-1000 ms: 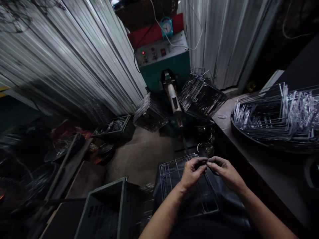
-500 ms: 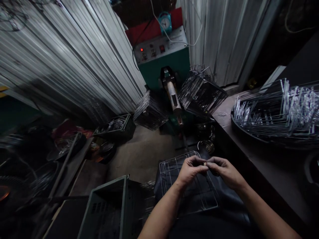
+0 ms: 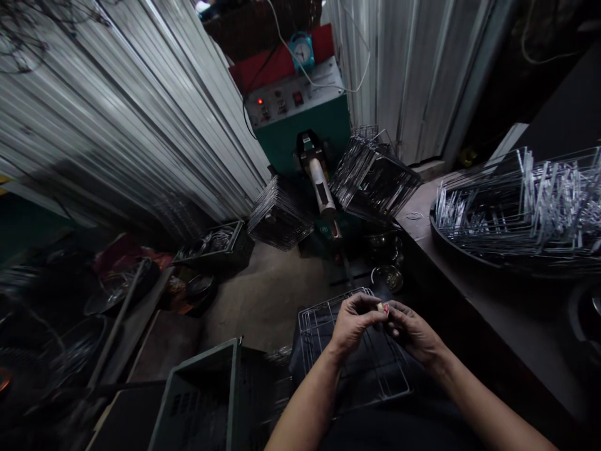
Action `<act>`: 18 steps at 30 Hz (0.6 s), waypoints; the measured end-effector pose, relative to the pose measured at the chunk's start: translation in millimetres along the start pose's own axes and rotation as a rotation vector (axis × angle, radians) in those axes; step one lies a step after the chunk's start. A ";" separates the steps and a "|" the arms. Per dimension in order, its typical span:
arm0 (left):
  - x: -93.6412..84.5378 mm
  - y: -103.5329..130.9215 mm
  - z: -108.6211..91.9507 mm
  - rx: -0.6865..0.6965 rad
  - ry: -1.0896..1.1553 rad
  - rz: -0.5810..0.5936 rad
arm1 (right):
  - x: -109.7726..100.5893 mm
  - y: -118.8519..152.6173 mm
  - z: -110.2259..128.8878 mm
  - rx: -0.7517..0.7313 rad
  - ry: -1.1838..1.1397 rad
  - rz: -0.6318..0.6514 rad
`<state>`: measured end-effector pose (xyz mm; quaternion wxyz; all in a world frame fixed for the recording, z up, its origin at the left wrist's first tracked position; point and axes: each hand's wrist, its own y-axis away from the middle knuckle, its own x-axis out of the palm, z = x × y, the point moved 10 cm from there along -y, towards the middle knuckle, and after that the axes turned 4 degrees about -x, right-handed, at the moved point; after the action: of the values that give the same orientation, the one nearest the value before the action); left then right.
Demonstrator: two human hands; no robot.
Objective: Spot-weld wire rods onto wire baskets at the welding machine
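Note:
My left hand [image 3: 353, 324] is closed, thumb and finger pinching a small pale, stubby piece [image 3: 380, 307]. Its kind is too small to make out. Against it is my right hand [image 3: 413, 332], also closed, with a small red bit [image 3: 386, 309] at its fingertips. Whether the red bit belongs to the pale piece I cannot tell. Below both hands, a wire rack [image 3: 323, 326] of thin metal rods lies across my dark-clothed lap. Thin smoke or haze hangs just beyond my fingers.
Ahead stands a green machine [image 3: 300, 128] with a projecting arm [image 3: 320, 185] and a blue clock [image 3: 301, 51] on top. Stacked wire frames [image 3: 282, 216] flank it. More wire parts [image 3: 511, 207] fill a round tray at right. A green crate [image 3: 235, 388] sits at lower left.
My fingers have turned and parted slightly, so more of the pale piece and the red bit shows. My right hand has rotated and dipped a little. The view has shifted slightly.

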<state>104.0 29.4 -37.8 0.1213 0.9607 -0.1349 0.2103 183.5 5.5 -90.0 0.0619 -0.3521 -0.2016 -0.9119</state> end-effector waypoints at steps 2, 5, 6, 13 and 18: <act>-2.4 -1.1 2.2 0.001 0.026 -0.007 | 3.0 -0.4 -1.4 -0.006 -0.039 -0.012; -5.6 -3.3 7.4 -0.011 0.093 -0.020 | 3.4 -1.3 1.7 -0.044 -0.084 -0.047; -6.0 -3.9 9.0 -0.017 0.128 -0.020 | 1.7 -1.8 4.8 -0.071 -0.097 -0.064; -3.9 -4.9 19.2 -0.097 0.339 -0.029 | 6.9 10.2 45.0 -0.172 -0.095 -0.134; 3.0 -6.4 34.8 -0.158 0.365 0.015 | 102.3 72.4 85.6 -0.155 0.163 0.261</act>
<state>121.5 24.7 -68.3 0.2173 0.8930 -0.1339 0.3706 178.7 -22.2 59.1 0.1687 -0.3039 -0.0775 -0.9344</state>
